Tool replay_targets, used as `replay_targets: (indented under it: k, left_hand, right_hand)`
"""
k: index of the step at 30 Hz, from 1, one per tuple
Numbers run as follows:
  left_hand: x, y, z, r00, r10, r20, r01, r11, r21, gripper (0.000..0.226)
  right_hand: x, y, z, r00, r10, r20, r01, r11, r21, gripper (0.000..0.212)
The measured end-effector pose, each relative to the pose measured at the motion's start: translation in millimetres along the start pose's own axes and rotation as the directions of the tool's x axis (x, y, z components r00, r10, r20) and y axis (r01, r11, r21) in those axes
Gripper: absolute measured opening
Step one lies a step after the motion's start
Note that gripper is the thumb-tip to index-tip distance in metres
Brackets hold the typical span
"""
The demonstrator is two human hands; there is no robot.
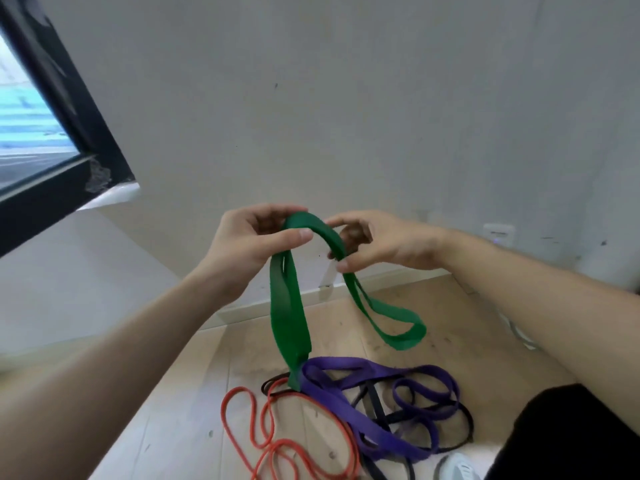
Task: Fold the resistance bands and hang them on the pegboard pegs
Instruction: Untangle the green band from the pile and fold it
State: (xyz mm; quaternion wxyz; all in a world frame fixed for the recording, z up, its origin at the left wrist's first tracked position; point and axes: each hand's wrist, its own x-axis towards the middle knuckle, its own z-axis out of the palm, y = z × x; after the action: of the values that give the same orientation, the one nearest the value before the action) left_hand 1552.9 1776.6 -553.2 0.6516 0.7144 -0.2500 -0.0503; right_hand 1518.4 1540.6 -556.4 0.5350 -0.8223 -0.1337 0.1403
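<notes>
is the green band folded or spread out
Partly folded: green band bends over between left hand and right hand, doubled strands hanging each side.

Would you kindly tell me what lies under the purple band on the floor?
Under the purple band a black band crosses the floor; the red band runs beside it. The black band's covered stretches cannot be seen.

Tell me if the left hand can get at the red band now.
Probably not yet: the left hand and the right hand both pinch the green band. The red band lies mostly uncovered on the floor, so the way looks free once it lets go.
</notes>
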Motion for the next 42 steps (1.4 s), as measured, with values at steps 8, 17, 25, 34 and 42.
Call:
replay_targets:
  k: [8,17,25,34,42]
  left_hand:
    - [-4.2,-1.4,-7.7,0.998,0.013,0.054,-0.016,0.998,0.066,0.053]
    - [-12.7,-45.4,4.2,0.992,-0.056,0.117,0.017,0.951,0.310,0.031]
    - [-12.1,-68.9,20.8,0.987,-0.133,0.092,0.092,0.930,0.355,0.038]
    - [-3.7,-66.5,6.0,0.993,-0.113,-0.019,0.114,0.956,0.270,0.034]
    - [5.4,-35.1,-16.6,0.990,-0.022,-0.139,0.037,0.993,0.110,0.028]
  right_hand:
    - [11.4,-18.3,27.5,0.960,-0.204,-0.192,0.223,0.971,0.082,0.030]
    - [11.1,-31.0,26.1,0.906,-0.257,-0.336,0.278,0.961,0.015,0.022]
    - [0.6,-37.1,2.8,0.809,-0.278,-0.517,0.374,0.923,0.088,0.019]
    - [-6.7,-1.6,-33.9,0.811,-0.130,-0.570,0.226,0.969,0.100,0.013]
    - [-17.5,28.0,-39.9,0.945,0.030,-0.326,-0.034,0.999,-0.006,0.024]
